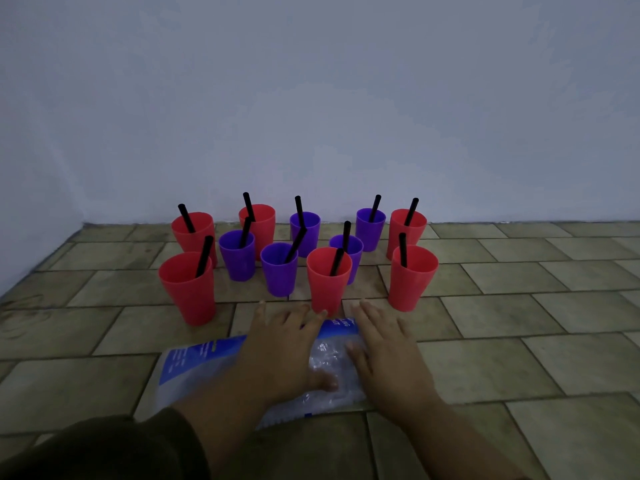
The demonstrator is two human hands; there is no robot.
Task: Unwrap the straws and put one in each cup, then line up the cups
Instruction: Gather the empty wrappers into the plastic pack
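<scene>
Several red and purple cups stand on the tiled floor in a loose cluster near the wall, each with a black straw in it. The nearest red cup stands just beyond my fingertips; its straw leans right. A clear plastic straw wrapper bag with blue print lies flat in front of me. My left hand rests flat on the bag with fingers spread. My right hand lies flat on the bag's right end, fingers straight and pointing toward the cups.
A pale wall rises right behind the cups, meeting a side wall at the left corner. Tiled floor stretches to the right and in front. A dark sleeve covers my left forearm.
</scene>
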